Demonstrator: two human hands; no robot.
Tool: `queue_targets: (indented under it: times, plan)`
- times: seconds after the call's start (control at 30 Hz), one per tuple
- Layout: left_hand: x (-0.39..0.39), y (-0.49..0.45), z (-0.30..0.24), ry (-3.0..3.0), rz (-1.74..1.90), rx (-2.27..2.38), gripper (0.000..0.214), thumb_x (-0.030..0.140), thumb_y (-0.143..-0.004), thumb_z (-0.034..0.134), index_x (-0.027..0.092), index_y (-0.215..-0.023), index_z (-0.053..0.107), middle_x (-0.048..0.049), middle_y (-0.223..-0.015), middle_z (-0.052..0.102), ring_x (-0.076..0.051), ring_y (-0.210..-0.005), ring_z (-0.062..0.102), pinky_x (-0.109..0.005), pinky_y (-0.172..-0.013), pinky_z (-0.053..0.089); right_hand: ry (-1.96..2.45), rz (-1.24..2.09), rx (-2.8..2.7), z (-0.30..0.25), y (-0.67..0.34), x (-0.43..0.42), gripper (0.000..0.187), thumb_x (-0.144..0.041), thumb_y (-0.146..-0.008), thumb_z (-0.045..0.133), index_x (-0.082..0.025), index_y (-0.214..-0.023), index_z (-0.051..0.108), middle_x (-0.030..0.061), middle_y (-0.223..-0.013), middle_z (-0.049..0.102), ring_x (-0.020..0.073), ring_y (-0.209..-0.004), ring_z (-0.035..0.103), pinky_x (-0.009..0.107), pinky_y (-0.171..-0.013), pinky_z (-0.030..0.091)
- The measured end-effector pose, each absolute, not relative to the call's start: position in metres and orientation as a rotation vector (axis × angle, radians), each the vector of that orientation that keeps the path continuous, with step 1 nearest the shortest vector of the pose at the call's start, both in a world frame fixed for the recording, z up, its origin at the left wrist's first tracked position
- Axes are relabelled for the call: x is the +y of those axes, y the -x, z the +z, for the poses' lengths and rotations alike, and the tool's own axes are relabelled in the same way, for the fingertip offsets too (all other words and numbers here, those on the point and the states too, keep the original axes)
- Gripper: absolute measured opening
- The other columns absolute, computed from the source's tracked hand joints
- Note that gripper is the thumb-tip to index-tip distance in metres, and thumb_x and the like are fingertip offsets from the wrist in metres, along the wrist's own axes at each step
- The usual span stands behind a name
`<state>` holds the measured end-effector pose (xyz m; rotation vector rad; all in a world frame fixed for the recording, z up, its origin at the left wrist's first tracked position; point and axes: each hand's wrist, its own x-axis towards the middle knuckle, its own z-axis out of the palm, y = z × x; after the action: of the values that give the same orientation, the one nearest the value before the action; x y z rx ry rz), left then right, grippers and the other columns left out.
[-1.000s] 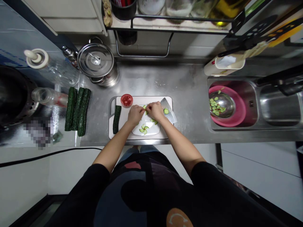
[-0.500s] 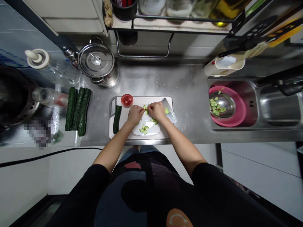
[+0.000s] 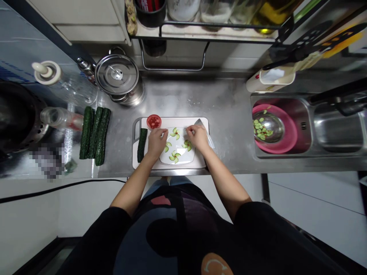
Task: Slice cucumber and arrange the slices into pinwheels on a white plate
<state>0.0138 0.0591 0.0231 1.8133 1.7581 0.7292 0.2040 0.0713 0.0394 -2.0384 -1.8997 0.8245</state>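
A white plate [image 3: 180, 152] lies on a white cutting board [image 3: 172, 165] at the counter's front. Several small pinwheels of cucumber slices [image 3: 175, 132] are laid out on the plate. My left hand [image 3: 156, 141] sits at the plate's left rim with its fingers curled over the edge. At the right rim my right hand [image 3: 197, 137] is curled the same way. It covers most of a cleaver blade [image 3: 200, 122]. A halved tomato [image 3: 154, 121] and a half cucumber [image 3: 141, 144] lie on the board's left side.
Three whole cucumbers [image 3: 94, 131] lie on the steel counter at left, beside a bottle [image 3: 60, 118] and a lidded pot [image 3: 118, 76]. The sink at right holds a pink basin [image 3: 289, 131] with a steel bowl of scraps [image 3: 263, 128]. A shelf rack [image 3: 206, 28] hangs above.
Both hands were together over the top pinwheel of slices. They have parted, the left to the plate's left rim and the right to its right rim. That pinwheel now shows.
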Motion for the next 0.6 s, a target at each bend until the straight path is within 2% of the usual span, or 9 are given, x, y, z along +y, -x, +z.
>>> queue_targets:
  times: [0.17, 0.4, 0.6]
  plan:
    - [0.017, 0.015, 0.033, -1.631, 0.769, 1.935, 0.029, 0.029, -0.089, 0.046, 0.017, -0.110, 0.061, -0.0087, -0.099, 0.064, -0.014, -0.077, 0.060, -0.026, -0.065, 0.050, 2.017, 0.756, -1.714, 0.036, -0.224, 0.034, 0.035, -0.018, -0.079, 0.038, -0.014, -0.100, 0.065, 0.0115, -0.097, 0.064, 0.0218, -0.087, 0.055, 0.034, -0.084, 0.042]
    - [-0.035, 0.026, 0.013, -1.341, 0.702, 1.923, 0.031, 0.024, -0.080, 0.053, 0.015, -0.109, 0.059, -0.0075, -0.092, 0.068, -0.015, -0.076, 0.064, -0.029, -0.071, 0.054, 2.010, 0.628, -1.578, 0.010, -0.224, -0.034, 0.040, -0.016, -0.074, 0.038, -0.014, -0.107, 0.060, 0.0130, -0.094, 0.064, 0.0242, -0.088, 0.057, 0.039, -0.082, 0.046]
    - [-0.037, 0.014, 0.004, -1.034, 0.644, 1.814, 0.036, 0.022, -0.075, 0.057, 0.012, -0.109, 0.058, -0.0067, -0.085, 0.069, -0.015, -0.074, 0.066, -0.030, -0.074, 0.056, 1.977, 0.708, -1.562, -0.003, -0.215, -0.050, 0.040, -0.016, -0.073, 0.040, -0.013, -0.106, 0.061, 0.0118, -0.088, 0.066, 0.0235, -0.081, 0.059, 0.038, -0.077, 0.049]
